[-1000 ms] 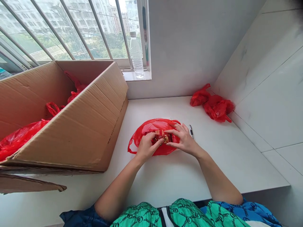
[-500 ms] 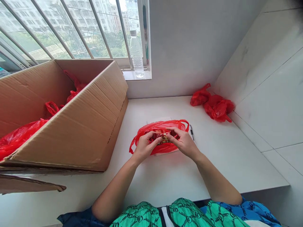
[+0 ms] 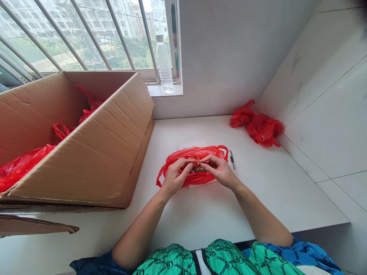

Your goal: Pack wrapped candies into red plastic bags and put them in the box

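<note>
An open red plastic bag (image 3: 205, 178) lies on the white table in front of me. Above its mouth, a small red-and-gold wrapped packet (image 3: 197, 163) is pinched between the fingertips of both hands. My left hand (image 3: 174, 175) grips its left end with thumb and fingers, and my right hand (image 3: 223, 172) has the right end. Gold printing shows just below the fingertips; whether it belongs to this packet or to others in the bag, I cannot tell. A sheet of white paper (image 3: 190, 146) sticks out from under the bag.
A pen (image 3: 232, 159) lies right of the bag. Two knotted red bags (image 3: 265, 130) sit in the far right corner. At left stands a large open cardboard box (image 3: 114, 152) holding more red bags (image 3: 27, 162). A water bottle (image 3: 164, 67) stands on the window sill.
The packet's gold-printed face, plain to see before, has turned partly out of sight. My fingertips have drawn slightly closer together around it. The bag stays in place.
</note>
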Action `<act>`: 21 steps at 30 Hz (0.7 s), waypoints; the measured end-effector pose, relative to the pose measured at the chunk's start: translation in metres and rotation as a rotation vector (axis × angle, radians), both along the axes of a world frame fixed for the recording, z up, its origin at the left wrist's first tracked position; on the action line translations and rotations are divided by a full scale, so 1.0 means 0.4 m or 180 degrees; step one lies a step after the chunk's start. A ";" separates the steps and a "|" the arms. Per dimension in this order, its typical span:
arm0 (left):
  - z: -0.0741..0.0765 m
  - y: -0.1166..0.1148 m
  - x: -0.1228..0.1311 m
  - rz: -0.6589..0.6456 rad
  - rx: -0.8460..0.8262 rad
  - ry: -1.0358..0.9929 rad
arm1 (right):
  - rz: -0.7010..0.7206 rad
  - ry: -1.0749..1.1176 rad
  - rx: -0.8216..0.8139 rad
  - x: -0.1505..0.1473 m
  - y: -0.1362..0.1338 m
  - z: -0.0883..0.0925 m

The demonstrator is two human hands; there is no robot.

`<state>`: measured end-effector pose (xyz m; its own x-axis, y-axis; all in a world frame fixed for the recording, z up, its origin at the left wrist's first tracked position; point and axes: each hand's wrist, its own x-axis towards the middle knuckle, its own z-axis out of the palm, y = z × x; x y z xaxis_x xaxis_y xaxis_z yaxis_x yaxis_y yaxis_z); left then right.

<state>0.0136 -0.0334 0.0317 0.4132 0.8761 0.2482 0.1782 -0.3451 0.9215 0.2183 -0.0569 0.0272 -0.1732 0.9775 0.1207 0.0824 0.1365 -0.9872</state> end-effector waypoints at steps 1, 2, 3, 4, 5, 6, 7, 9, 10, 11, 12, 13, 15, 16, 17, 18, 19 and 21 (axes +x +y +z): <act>0.001 -0.001 0.000 0.0004 0.0042 -0.0016 | 0.0005 -0.0012 0.0070 -0.002 -0.001 0.001; 0.001 -0.002 -0.001 0.0029 0.0091 -0.0014 | 0.0004 -0.0030 0.0140 -0.004 -0.003 0.002; 0.002 -0.003 -0.001 0.0073 0.0134 -0.0007 | 0.0003 -0.0047 0.0195 -0.005 -0.004 0.003; 0.002 -0.003 -0.002 0.0119 0.0168 -0.0004 | 0.0000 -0.0062 0.0232 -0.006 -0.006 0.003; 0.001 -0.002 -0.003 0.0158 0.0196 -0.0003 | -0.0002 -0.0075 0.0249 -0.007 -0.007 0.003; 0.001 -0.002 -0.003 0.0191 0.0223 -0.0007 | -0.0006 -0.0084 0.0258 -0.007 -0.008 0.004; 0.001 -0.001 -0.004 0.0210 0.0252 -0.0014 | -0.0013 -0.0078 0.0259 -0.008 -0.009 0.003; 0.000 -0.001 -0.005 0.0213 0.0331 -0.0003 | -0.0034 -0.0014 0.0245 -0.009 -0.010 0.002; 0.000 -0.001 -0.005 0.0202 0.0370 0.0009 | -0.0037 0.0047 0.0231 -0.011 -0.010 0.001; 0.000 -0.002 -0.004 0.0180 0.0393 0.0016 | -0.0030 0.0133 0.0204 -0.013 -0.010 0.000; 0.001 -0.003 -0.003 0.0152 0.0396 0.0016 | -0.0014 0.0232 0.0162 -0.016 -0.010 -0.001; 0.001 -0.005 -0.001 0.0126 0.0384 0.0006 | 0.0007 0.0329 0.0119 -0.019 -0.010 -0.002; 0.003 -0.007 0.001 0.0089 0.0341 -0.0028 | 0.0051 0.0466 0.0059 -0.023 -0.009 -0.004; 0.004 -0.007 0.001 0.0082 0.0328 -0.0034 | 0.0061 0.0480 0.0047 -0.024 -0.009 -0.005; 0.005 -0.006 -0.001 0.0094 0.0321 -0.0026 | 0.0043 0.0448 0.0052 -0.023 -0.007 -0.006; 0.007 -0.004 -0.005 0.0137 0.0314 -0.0011 | -0.0033 0.0374 0.0086 -0.020 -0.005 -0.006; 0.008 0.000 -0.012 0.0219 0.0306 0.0017 | -0.0190 0.0259 0.0162 -0.014 -0.002 -0.006; 0.009 0.013 -0.033 0.0501 0.0340 0.0196 | -0.0705 -0.0142 0.0444 0.006 0.004 -0.004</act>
<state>0.0004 -0.0282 0.0353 0.2905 0.9012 0.3216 0.2926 -0.4036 0.8669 0.2205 -0.0555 0.0257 0.0350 0.9665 0.2541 0.1684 0.2449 -0.9548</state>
